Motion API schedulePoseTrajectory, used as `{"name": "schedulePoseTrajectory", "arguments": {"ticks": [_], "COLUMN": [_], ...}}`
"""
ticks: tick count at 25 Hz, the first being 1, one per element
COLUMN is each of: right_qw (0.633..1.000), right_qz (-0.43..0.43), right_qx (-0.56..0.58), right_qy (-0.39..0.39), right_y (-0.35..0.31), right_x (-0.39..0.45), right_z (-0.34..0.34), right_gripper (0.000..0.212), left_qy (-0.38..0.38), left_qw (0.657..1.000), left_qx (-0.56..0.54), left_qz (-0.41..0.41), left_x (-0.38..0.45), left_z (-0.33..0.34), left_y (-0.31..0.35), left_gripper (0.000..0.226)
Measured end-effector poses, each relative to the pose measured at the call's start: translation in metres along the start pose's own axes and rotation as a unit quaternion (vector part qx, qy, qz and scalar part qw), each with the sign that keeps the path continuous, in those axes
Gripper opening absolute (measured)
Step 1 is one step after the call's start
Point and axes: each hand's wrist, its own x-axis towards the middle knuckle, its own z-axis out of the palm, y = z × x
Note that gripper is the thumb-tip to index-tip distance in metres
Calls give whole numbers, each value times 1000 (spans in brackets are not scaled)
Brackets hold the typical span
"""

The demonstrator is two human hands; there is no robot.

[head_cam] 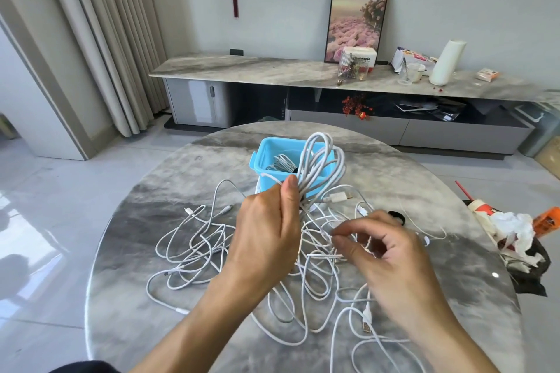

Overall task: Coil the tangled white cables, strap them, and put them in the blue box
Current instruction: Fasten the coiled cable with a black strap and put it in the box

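Loose cables (194, 248): sprawling left of and in front of the blue box (274, 151).
Left hand (266, 230): clenching the coiled bundle (321, 160), loops standing upright before the box.
Right hand (391, 254): nearer the tangle, fingers half-curled, seemingly pinching a strand.
Black strap (397, 216): lying right of the box.
Room: opening rightward.

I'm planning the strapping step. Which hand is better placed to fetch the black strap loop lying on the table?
The right hand. It hovers with nothing clamped, close to the black strap loop on the round grey marble table. The left hand is busy gripping the coiled white cable bundle.
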Motion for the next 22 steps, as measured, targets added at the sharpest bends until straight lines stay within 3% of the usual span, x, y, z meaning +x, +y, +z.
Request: {"name": "schedulePoseTrajectory", "arguments": {"ticks": [1,2,4,6,8,12,16,22], "right_qw": [996,980,912,839,797,795,796,825], "right_qz": [59,146,296,354,355,307,254,208], "right_qx": [60,131,247,350,442,513,535,503], "right_qy": [-10,-34,-139,-221,-208,-106,-124,-152], "right_y": [-2,-4,-9,-10,-6,-1,4,-4], "right_x": [0,0,-1,-2,0,5,6,-1], "right_z": [0,-1,-1,2,5,6,-3,-15], "right_gripper": [8,23,41,47,39,20,57,61], "left_qy": [4,9,15,11,-2,-44,-103,-154], "left_qw": [1000,999,997,995,992,987,974,954], "left_qx": [10,19,33,42,54,17,-53,-129], "left_qz": [15,37,75,94,111,156,196,222], "left_x": [-1,-2,-2,-4,-6,-14,-19,-19], "left_z": [-1,-1,-3,-3,-1,2,2,0], "left_y": [1,3,5,5,6,7,10,11], "left_gripper": [48,47,44,39,35,30,27,26]}}
